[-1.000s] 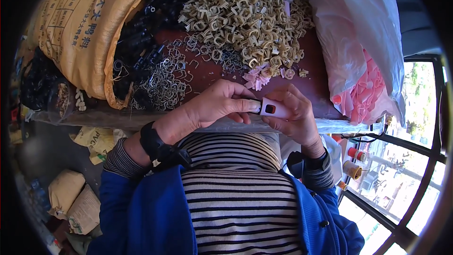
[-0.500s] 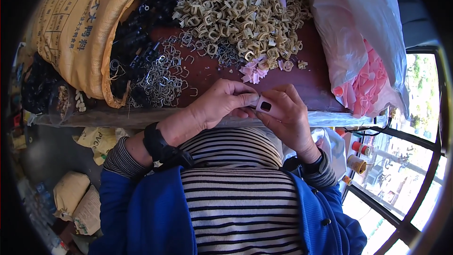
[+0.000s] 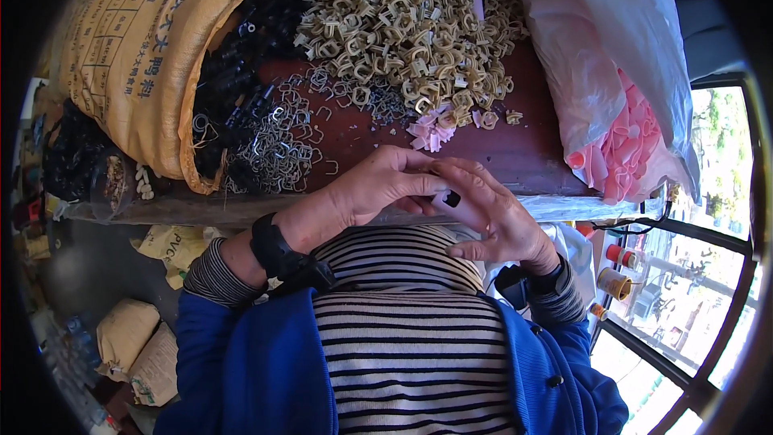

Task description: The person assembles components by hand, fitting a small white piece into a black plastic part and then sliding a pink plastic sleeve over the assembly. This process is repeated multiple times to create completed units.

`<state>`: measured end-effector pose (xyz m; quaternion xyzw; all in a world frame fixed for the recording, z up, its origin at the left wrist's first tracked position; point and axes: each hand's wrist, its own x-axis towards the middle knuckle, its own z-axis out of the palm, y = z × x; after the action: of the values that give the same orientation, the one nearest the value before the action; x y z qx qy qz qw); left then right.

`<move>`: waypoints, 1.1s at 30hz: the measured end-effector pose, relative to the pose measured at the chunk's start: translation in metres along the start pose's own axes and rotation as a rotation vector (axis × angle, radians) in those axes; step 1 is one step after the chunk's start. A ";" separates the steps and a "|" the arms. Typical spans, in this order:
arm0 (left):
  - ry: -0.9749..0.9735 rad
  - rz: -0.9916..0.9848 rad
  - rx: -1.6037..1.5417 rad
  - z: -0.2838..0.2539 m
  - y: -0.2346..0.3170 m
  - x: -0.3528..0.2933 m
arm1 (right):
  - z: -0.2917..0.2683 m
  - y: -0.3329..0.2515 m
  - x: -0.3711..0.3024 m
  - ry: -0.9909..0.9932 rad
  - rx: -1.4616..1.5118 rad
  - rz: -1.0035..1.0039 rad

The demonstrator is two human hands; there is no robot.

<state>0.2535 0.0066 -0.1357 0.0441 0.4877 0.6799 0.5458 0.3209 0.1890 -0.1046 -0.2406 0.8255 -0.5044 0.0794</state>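
Close in front of my striped top, both hands meet around a pale pink plastic part (image 3: 465, 211) with a dark square opening. My left hand (image 3: 386, 185) is closed, its thumb and fingers pinching the part's opening end. Curled along the other side of it, my right hand (image 3: 501, 213) holds the part against its fingers, its thumb lifted away. The fingertips beneath the part are hidden. Just beyond lies a small heap of pink plastic pieces (image 3: 432, 129), at the edge of a large pile of beige plastic clips (image 3: 403, 28).
Bent metal hooks (image 3: 274, 141) lie scattered left on the dark red tabletop (image 3: 523, 149). Behind them an orange woven sack (image 3: 137, 56) spills black tubular parts (image 3: 233, 60). A white plastic bag (image 3: 572, 40) of pink parts (image 3: 624, 153) leans at right. Thread spools (image 3: 616, 282) stand by the window.
My right thumb has come off the pink part and spread downward, and my right fingers have reached over towards my left fingertips. The part has tilted slightly and is more covered.
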 end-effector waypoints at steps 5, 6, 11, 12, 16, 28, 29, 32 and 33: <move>-0.078 -0.011 -0.066 0.009 -0.011 0.004 | 0.005 0.005 0.002 -0.077 0.076 -0.117; -0.081 -0.021 -0.104 0.009 -0.012 0.004 | 0.006 0.005 0.002 -0.048 0.027 -0.135; -0.033 -0.071 -0.141 0.007 -0.007 -0.004 | 0.004 0.002 -0.009 0.150 -0.429 -0.197; -0.028 -0.073 -0.144 0.003 -0.001 -0.007 | 0.000 0.003 -0.018 0.224 -0.443 -0.104; 0.281 0.330 0.353 -0.045 0.033 -0.024 | -0.022 0.009 -0.097 0.448 -0.570 0.284; 1.015 0.174 1.880 -0.136 0.039 -0.073 | -0.018 0.008 -0.136 0.444 -0.562 0.711; 1.006 0.182 1.882 -0.135 0.038 -0.072 | -0.016 0.007 -0.107 0.455 -0.493 0.658; 0.998 0.228 1.862 -0.135 0.034 -0.074 | -0.012 0.015 -0.042 0.287 -0.576 0.225; 0.988 0.262 1.839 -0.137 0.031 -0.074 | -0.009 0.016 -0.019 0.238 -0.613 0.089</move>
<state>0.1800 -0.1336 -0.1504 0.2116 0.9757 0.0440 -0.0354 0.3291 0.2108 -0.1163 -0.1563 0.9520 -0.2533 -0.0719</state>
